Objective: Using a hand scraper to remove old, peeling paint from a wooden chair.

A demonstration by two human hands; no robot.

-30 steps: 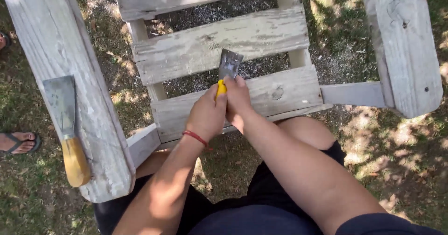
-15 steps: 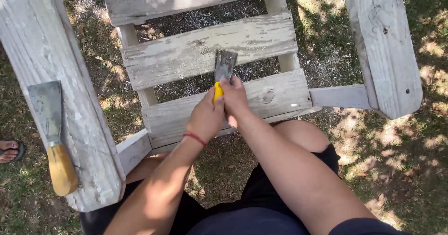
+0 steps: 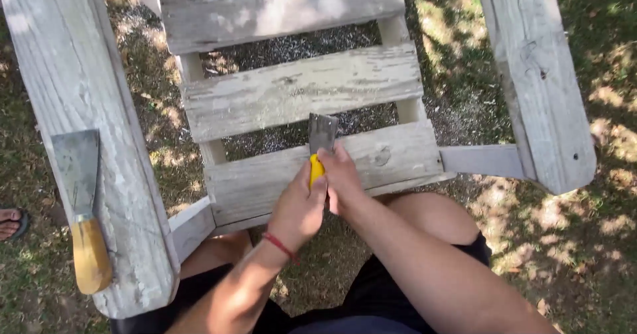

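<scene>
Head view: both hands (image 3: 322, 191) clasp yellow-handled scraper (image 3: 321, 141), blade on slat (image 3: 391, 158).

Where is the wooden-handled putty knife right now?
In the head view, the wooden-handled putty knife lies at the left on the chair's left armrest, untouched by either hand.

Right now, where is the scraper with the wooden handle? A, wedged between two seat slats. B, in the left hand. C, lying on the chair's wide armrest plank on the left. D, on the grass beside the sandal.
C: the wooden-handled scraper lies flat on the armrest plank, apart from both hands, while the left hand and right hand grip the yellow-handled scraper.
</scene>
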